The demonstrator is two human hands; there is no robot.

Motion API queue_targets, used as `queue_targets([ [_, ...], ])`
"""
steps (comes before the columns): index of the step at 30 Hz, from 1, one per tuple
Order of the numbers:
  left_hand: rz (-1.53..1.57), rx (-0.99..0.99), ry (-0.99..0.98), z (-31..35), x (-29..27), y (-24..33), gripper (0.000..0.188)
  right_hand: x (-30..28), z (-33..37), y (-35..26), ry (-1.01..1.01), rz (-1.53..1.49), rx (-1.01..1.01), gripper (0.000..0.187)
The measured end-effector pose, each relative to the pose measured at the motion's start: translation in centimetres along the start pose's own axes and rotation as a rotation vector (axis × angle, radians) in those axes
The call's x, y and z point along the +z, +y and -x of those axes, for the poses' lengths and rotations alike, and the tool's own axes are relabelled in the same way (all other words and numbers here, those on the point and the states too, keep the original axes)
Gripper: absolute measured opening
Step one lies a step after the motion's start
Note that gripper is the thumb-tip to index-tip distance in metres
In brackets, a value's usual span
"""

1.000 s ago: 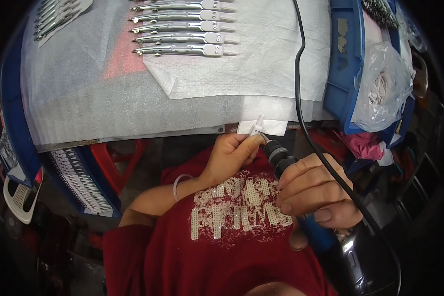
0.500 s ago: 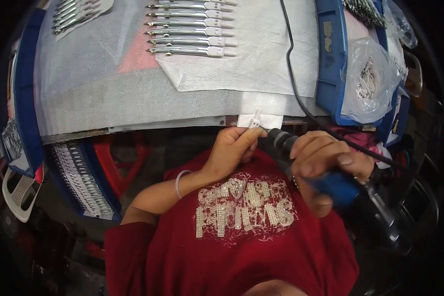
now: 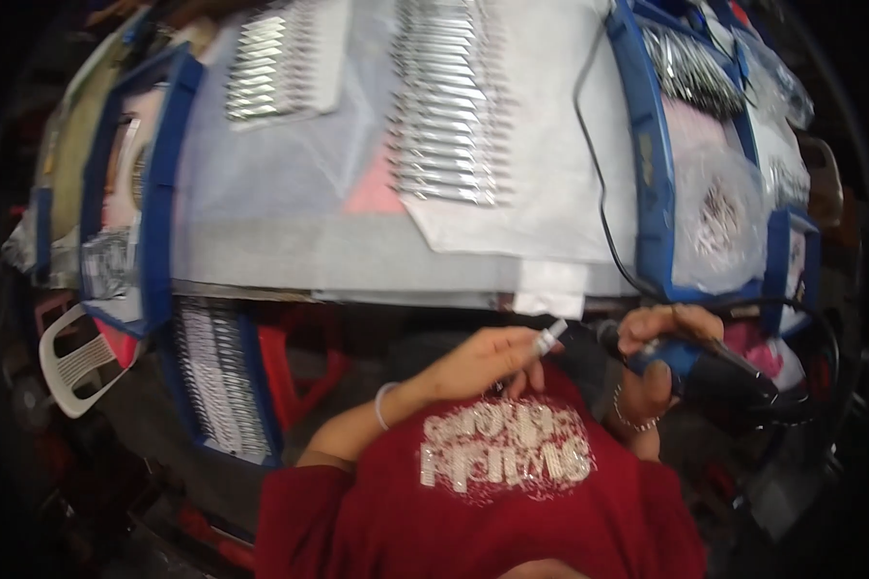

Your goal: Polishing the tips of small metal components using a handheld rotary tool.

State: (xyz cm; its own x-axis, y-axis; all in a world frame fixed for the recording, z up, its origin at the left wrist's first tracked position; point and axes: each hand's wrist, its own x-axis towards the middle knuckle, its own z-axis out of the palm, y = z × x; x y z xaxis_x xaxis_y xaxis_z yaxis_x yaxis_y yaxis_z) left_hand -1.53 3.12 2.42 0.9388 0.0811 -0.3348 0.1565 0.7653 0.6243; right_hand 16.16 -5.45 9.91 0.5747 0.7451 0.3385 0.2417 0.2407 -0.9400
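Observation:
My left hand (image 3: 488,362) is closed around a drawing compass, whose white head (image 3: 551,337) sticks out past the fingertips; its legs are hidden in the hand. A small white pad (image 3: 550,288) hangs over the table edge just beyond it. In my right hand (image 3: 681,321) is an electric screwdriver (image 3: 684,359) with a blue and black body. Its dark nose points left, with a gap between it and the compass. A long row of silver compasses (image 3: 444,135) lies on the white cloth ahead, all side by side.
A second group of compasses (image 3: 261,63) lies farther left. Blue bins stand at the right (image 3: 655,227) and left (image 3: 158,193). The right one holds a plastic bag of small parts (image 3: 716,227). A black cord (image 3: 594,159) crosses the cloth. Below the table is a red stool (image 3: 278,372).
The view has shifted, showing more of the table. My screwdriver has come away from the compass head and moved right. The left hand still grips the compass, now turned somewhat.

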Motion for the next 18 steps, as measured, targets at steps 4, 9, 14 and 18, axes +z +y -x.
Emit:
queue_targets([
  [4, -0.107, 0.128, 0.087, 3.1, 0.3, 2.9, 0.028, 0.3, 0.2, -0.8, -0.013, -0.003, 0.076, 0.055],
  [9, -0.449, 0.439, 0.485, 7.4, -2.8, 8.3, 0.021, 0.1, 0.4, -1.0, -0.066, 0.009, 0.063, 0.052],
  [14, -0.774, 0.725, 0.707, 10.2, -9.9, 15.8, 0.022, 0.6, 0.4, -1.2, -0.063, 0.034, 0.139, 0.054],
  [18, -0.907, 0.796, 0.843, 10.8, -15.6, 21.8, 0.024, -0.1, 0.0, -0.7, -0.191, -0.095, 0.176, 0.046],
])
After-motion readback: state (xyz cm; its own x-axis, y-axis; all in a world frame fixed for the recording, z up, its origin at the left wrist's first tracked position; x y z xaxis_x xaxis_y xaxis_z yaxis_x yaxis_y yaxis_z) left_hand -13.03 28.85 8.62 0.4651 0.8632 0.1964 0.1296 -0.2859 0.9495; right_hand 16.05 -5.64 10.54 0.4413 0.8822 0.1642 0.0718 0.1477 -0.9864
